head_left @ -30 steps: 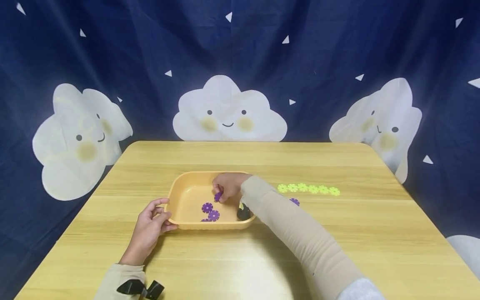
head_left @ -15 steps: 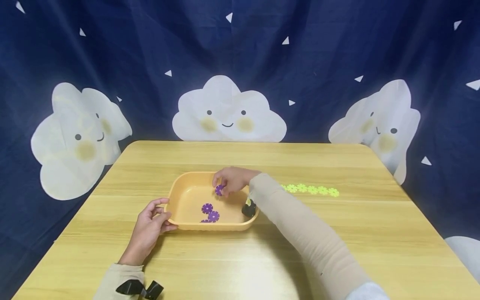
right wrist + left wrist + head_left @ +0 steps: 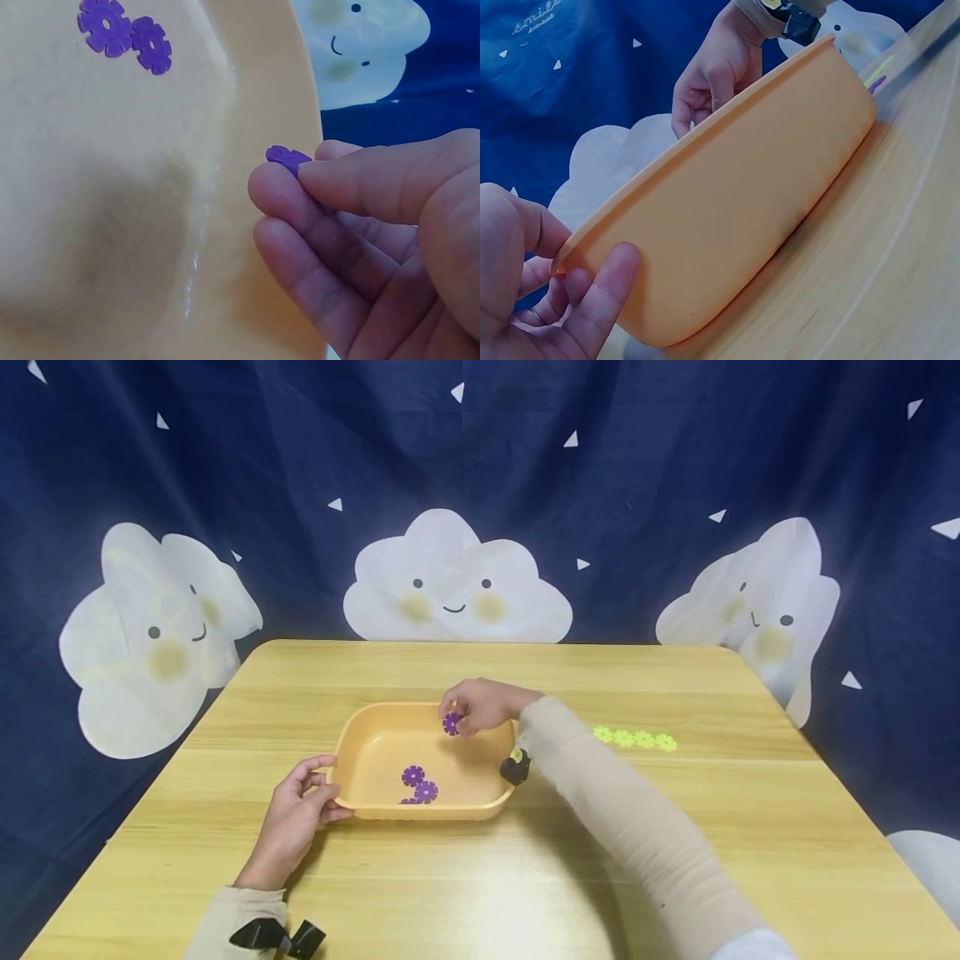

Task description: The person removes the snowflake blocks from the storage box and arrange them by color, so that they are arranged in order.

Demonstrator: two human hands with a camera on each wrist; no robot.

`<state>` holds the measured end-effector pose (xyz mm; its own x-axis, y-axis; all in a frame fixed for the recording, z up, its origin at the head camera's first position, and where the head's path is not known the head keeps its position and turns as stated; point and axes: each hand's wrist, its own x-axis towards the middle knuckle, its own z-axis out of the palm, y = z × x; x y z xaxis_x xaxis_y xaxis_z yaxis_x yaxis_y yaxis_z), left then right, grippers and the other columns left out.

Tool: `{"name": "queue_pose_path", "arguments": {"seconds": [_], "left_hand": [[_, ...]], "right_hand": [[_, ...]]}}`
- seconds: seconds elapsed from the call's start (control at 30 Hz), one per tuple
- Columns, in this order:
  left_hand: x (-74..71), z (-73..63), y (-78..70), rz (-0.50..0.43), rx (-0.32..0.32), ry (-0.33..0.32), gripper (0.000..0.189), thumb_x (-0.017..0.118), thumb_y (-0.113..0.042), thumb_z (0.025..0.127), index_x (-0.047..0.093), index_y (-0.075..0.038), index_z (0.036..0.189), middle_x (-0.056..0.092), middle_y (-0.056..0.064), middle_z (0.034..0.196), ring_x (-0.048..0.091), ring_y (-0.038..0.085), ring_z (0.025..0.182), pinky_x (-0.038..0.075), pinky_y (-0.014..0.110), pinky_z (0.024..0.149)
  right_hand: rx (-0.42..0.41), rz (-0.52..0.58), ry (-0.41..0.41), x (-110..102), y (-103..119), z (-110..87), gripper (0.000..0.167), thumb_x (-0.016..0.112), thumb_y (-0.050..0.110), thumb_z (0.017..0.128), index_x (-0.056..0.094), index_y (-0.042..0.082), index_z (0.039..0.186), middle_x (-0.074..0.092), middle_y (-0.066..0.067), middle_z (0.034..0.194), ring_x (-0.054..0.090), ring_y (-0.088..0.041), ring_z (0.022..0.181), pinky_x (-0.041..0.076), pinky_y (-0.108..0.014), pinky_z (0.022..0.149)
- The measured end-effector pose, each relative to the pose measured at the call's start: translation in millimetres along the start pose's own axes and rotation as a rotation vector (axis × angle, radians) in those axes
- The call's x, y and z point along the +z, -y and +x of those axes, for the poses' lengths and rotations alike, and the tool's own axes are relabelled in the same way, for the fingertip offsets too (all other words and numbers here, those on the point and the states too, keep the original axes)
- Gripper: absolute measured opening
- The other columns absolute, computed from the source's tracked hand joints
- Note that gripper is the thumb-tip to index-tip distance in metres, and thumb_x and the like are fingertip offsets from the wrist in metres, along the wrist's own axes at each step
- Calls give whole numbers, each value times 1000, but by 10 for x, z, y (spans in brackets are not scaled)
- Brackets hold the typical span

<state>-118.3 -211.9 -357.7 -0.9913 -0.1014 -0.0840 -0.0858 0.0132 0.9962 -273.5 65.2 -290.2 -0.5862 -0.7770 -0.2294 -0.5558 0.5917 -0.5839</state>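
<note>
An orange plastic basin [image 3: 468, 768] sits on the wooden table. My left hand [image 3: 296, 806] grips its left end; in the left wrist view the thumb [image 3: 611, 289] lies against the outer wall and other fingers are at the rim. Over the basin's back right part, my right hand [image 3: 487, 703] pinches a purple snowflake disc [image 3: 452, 723] between thumb and fingertips. The right wrist view shows this disc [image 3: 288, 158] nearly edge-on, above the basin wall. Several more purple discs [image 3: 413, 776] lie on the basin floor near the front, partly hidden by the front wall.
Right of the basin, a row of yellow-green snowflake discs [image 3: 633, 738] lies on the table [image 3: 720, 827], its left end hidden behind the right sleeve [image 3: 607, 802]. A dark blue curtain [image 3: 465, 452] with smiling clouds hangs behind the table.
My right hand has lifted the purple disc from the basin floor and moved back and to the right with it. The sleeve now covers more of the yellow-green row. My left hand has stayed put.
</note>
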Motion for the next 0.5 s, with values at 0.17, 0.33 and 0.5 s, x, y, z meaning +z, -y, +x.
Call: {"name": "queue_pose_path", "arguments": {"seconds": [0.17, 0.33, 0.5], "left_hand": [[12, -6, -7, -11, 0, -11, 42, 46, 12, 92, 39, 7, 133, 39, 9, 92, 49, 10, 63, 63, 31, 65], [21, -10, -1, -38, 4, -18, 42, 45, 14, 91, 39, 8, 132, 39, 8, 91, 50, 9, 63, 62, 29, 63], [21, -11, 11, -64, 3, -18, 43, 45, 15, 89, 38, 9, 131, 41, 7, 89, 50, 8, 62, 62, 27, 61]], "right_hand": [[7, 46, -26, -45, -61, -112, 37, 64, -5, 84, 61, -1, 121, 68, -4, 93, 66, -13, 83, 57, -23, 77], [24, 111, -63, -89, -132, -252, 36, 63, -6, 84, 61, -1, 120, 68, -5, 94, 66, -14, 84, 58, -24, 78], [43, 171, -101, -122, -202, -401, 35, 61, -6, 85, 62, 0, 120, 69, -6, 94, 67, -16, 86, 58, -27, 80]]}}
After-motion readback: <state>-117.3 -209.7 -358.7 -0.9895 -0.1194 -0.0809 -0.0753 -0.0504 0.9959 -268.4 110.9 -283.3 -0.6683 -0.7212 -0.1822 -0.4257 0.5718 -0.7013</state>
